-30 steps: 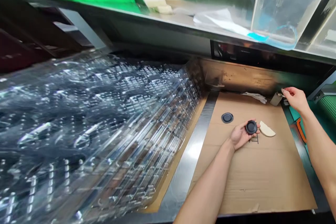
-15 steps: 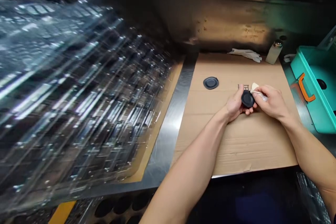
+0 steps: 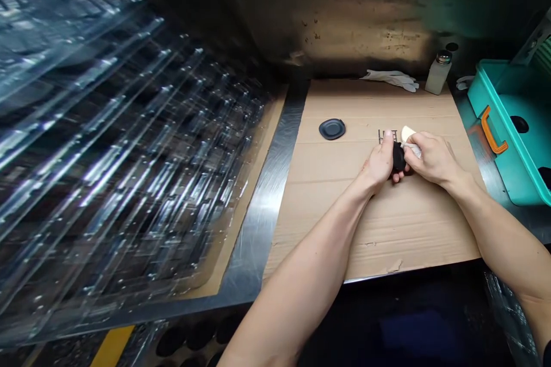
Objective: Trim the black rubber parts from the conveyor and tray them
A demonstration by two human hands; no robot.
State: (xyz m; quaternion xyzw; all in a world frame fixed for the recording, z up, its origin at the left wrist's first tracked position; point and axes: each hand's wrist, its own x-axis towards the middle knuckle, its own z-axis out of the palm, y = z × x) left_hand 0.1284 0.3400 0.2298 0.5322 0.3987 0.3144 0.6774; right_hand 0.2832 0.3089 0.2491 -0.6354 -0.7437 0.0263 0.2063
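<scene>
My left hand (image 3: 380, 159) is closed around a small black rounded part (image 3: 399, 157), its thumb along the near-left edge and fingertips curling out beneath. Pressed against that part's right edge is a white cloth (image 3: 412, 149), pinched in my right hand (image 3: 433, 156). A pale cream tip (image 3: 407, 132) sticks up past the right fingers; whether it belongs to the cloth I cannot tell. A second black part (image 3: 332, 129), flat and dish-shaped with a raised rim, lies to the left on the cardboard sheet (image 3: 327, 200).
Clear plastic trays (image 3: 142, 166) are stacked high at the left. A white glove (image 3: 392, 79) and a bottle with a metal cap (image 3: 438, 73) stand at the back. At the right sits a teal bin (image 3: 491, 86) with an orange handle (image 3: 492, 131), black parts inside.
In my left hand the black part has turned from face-up to more edge-on. The right hand with the cloth stays against its edge. The whole view has shifted slightly.
</scene>
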